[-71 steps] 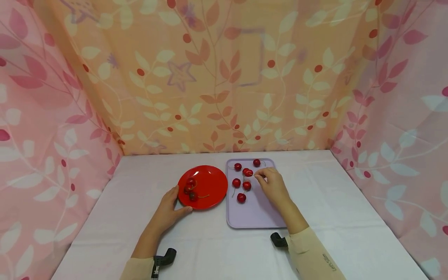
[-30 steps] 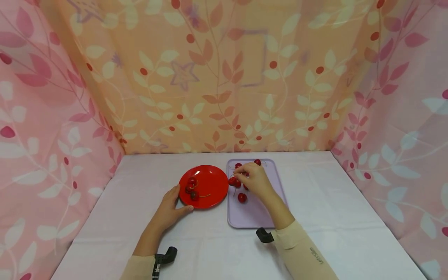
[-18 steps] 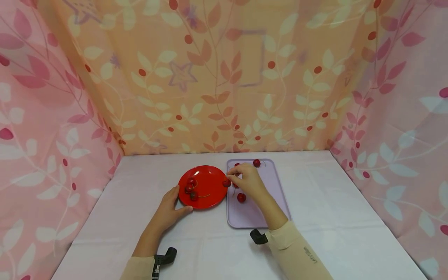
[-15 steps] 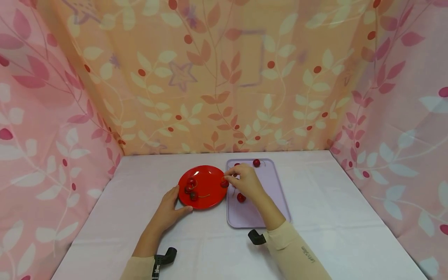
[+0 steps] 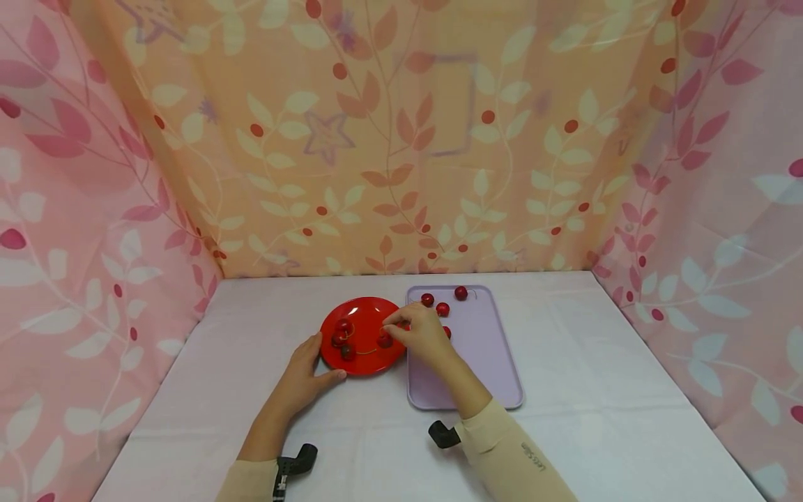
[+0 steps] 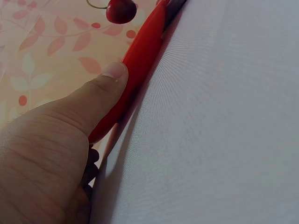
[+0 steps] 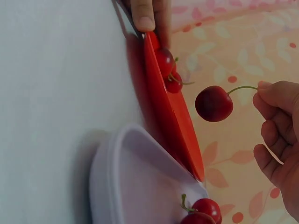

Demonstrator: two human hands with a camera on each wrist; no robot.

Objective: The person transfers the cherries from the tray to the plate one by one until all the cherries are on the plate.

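Now, on the white tablecloth (image 5: 596, 348), the lilac tray (image 5: 479, 380) is set beside the red plate (image 5: 370, 314), though whether their rims touch is hard to tell. The plate's edge is gripped between thumb and fingers by the left hand (image 5: 304, 374), and by the right hand (image 5: 422, 333), fingertips pinched tight, a dark cherry (image 7: 214, 103) is dangled over the plate on its thin stem (image 7: 240, 87)!

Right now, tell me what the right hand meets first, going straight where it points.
Likely cherries at left on the red plate, though depth is unclear: the right hand may pass above.
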